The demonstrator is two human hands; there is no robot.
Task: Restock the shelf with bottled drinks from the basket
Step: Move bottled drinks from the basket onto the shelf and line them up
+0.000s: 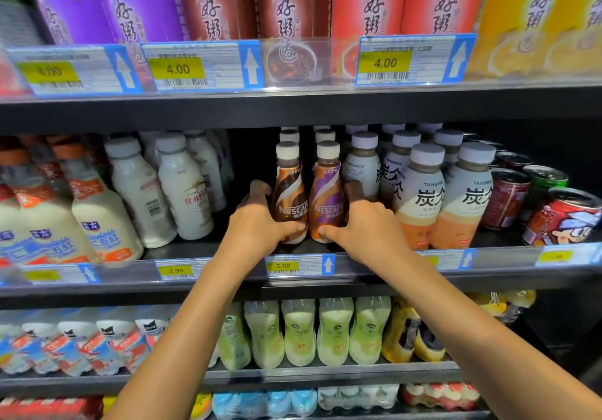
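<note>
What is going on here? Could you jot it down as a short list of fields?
place: shop shelves stocked with drinks
left hand: wrapped around the brown coffee bottle
right hand: wrapped around the purple coffee bottle
bottles: upright, side by side at the front of the middle shelf
price tag below: 5.00
right neighbours: milk tea bottles with grey caps
left neighbours: white milk bottles, after a gap
basket: not in view

Both bare arms extended forward and up, left hand (pixel 257 224) and right hand (pixel 368 230) side by side, fingers curled, thumbs pointing inward.
</note>
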